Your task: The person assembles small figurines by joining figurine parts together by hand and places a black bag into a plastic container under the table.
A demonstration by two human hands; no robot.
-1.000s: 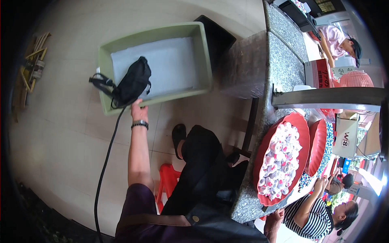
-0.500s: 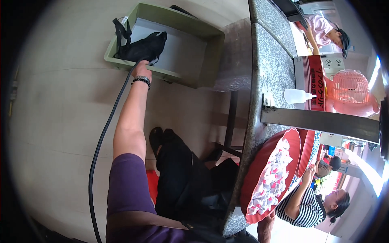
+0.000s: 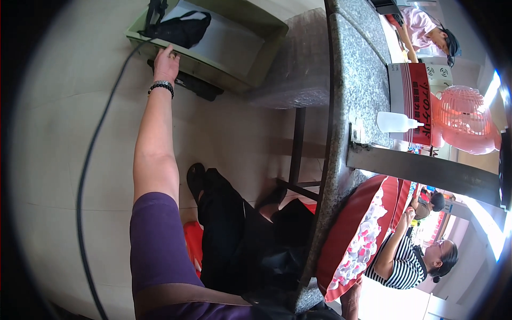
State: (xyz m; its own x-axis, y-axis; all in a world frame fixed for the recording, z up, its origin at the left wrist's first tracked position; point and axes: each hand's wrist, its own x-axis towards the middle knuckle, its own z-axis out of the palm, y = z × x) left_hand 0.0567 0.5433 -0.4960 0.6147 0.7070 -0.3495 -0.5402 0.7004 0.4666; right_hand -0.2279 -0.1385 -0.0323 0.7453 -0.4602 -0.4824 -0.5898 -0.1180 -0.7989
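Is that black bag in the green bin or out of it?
In: the black bag lies within the walls of the green bin, close to the rim by the left hand.

Pale tiles with thin joints cover the floor (image 3: 229,128). On the right stands a desk (image 3: 360,69) with a speckled grey stone top, a dark metal frame (image 3: 296,144) and a grey metal bar (image 3: 421,164) above. A red stool (image 3: 193,240) is partly hidden; beyond, strip lights (image 3: 486,224) glow.
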